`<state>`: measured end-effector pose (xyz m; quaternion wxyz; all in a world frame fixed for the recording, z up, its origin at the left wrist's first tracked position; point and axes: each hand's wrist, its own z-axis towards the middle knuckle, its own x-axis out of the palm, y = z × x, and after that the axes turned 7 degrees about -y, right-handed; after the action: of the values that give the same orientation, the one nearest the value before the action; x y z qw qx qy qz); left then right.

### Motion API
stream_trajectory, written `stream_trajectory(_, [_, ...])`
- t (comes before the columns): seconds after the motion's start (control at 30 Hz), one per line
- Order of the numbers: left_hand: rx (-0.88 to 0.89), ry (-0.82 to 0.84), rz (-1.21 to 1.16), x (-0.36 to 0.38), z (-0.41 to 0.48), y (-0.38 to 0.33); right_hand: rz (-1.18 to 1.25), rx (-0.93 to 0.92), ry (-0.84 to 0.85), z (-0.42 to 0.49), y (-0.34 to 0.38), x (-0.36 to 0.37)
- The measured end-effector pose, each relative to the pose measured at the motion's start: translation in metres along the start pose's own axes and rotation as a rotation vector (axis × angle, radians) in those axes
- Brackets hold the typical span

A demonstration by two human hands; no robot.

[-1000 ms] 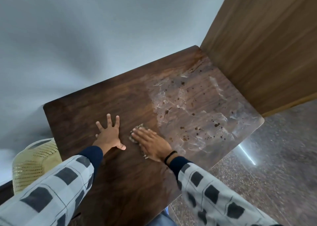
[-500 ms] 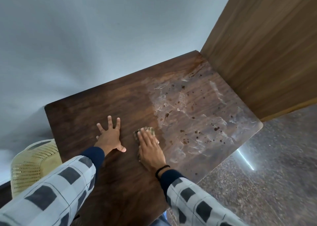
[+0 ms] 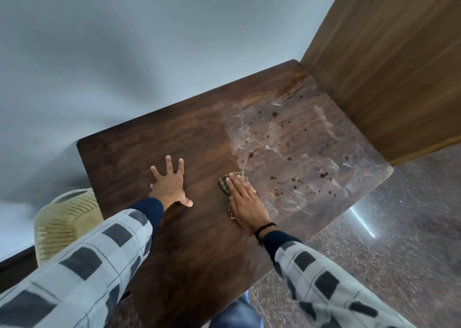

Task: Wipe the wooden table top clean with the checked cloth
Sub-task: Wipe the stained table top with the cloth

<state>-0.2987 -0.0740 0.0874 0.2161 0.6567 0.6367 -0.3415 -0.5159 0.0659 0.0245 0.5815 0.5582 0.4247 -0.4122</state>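
The right hand [image 3: 245, 203] presses flat on the checked cloth [image 3: 230, 179] beside the table's [image 3: 199, 138] stained patch [image 3: 299, 158], while the left hand [image 3: 169, 185] rests splayed, holding nothing.

Worktop [image 3: 199, 140]: dark brown wood, grain visible, roughly square, rounded corners. Left portion reads clean and matte. Right portion carries a pale, glossy smeared film with whitish streaks, plus scattered dark brown spots and droplets, densest toward the far right corner and along the right edge. Boundary between clean and soiled areas runs roughly front to back, near centre.

Checked cloth [image 3: 225, 181]: small, crumpled, brown-and-cream check. Lies flat on the worktop right at the clean/soiled boundary, near the front half. Mostly covered from above; only its far-left edge and a small near-left corner show. Full size cannot be told.
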Motion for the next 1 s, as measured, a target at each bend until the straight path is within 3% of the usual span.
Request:
stream_trajectory(0.03, [0.002, -0.005, 0.0, 0.0, 0.0, 0.001, 0.015, 0.101, -0.004, -0.006, 0.012, 0.004])
stream_trajectory(0.07, [0.006, -0.01, 0.005, 0.0, 0.0, 0.002, 0.003, 0.035, -0.004, -0.016, 0.023, 0.009])
stream_trajectory(0.17, [0.007, 0.0, 0.007, -0.001, 0.001, 0.003, -0.01, -0.489, 0.173, -0.042, 0.01, 0.001])
stream_trajectory(0.2, [0.012, -0.002, 0.01, 0.0, 0.0, 0.002, -0.036, -0.551, 0.188, -0.039, -0.003, -0.005])
stream_trajectory(0.23, [0.014, -0.007, 0.011, 0.0, 0.0, 0.001, -0.048, -0.491, 0.162, -0.036, -0.013, -0.005])
stream_trajectory(0.33, [0.014, -0.014, 0.017, 0.001, 0.0, 0.002, 0.049, 0.064, 0.029, -0.045, 0.012, 0.009])
stream_trajectory(0.37, [0.016, -0.014, 0.018, 0.002, 0.001, 0.003, 0.055, 0.043, 0.013, -0.053, 0.026, 0.013])
stream_trajectory(0.47, [0.019, -0.003, 0.023, -0.001, 0.001, 0.004, -0.039, -0.475, 0.15, -0.066, 0.009, 0.006])
stream_trajectory(0.5, [0.024, -0.011, 0.028, 0.0, 0.0, 0.003, -0.073, -0.515, 0.155, -0.061, -0.003, -0.001])
stream_trajectory(0.53, [0.026, -0.02, 0.028, 0.001, 0.0, 0.003, -0.08, -0.412, 0.135, -0.058, -0.01, -0.002])
stream_trajectory(0.6, [0.022, -0.022, 0.021, 0.002, 0.0, 0.002, -0.005, 0.02, 0.013, -0.067, 0.008, 0.006])
stream_trajectory(0.63, [0.019, -0.016, 0.021, 0.002, 0.0, 0.002, 0.008, 0.101, -0.018, -0.077, 0.026, 0.013])
stream_trajectory(0.73, [-0.012, 0.014, 0.018, -0.002, 0.0, 0.002, -0.012, -0.308, 0.028, -0.108, 0.041, 0.022])
stream_trajectory(0.77, [-0.011, 0.018, 0.02, -0.002, 0.0, -0.001, -0.001, -0.355, 0.027, -0.109, 0.032, 0.017])
stream_trajectory(0.9, [-0.012, 0.006, 0.029, 0.001, -0.005, -0.002, 0.01, 0.002, -0.048, -0.105, 0.027, 0.013])
stream_trajectory(1.0, [0.073, 0.005, 0.031, 0.01, -0.022, -0.012, 0.003, -0.082, -0.009, -0.1, 0.033, 0.01])
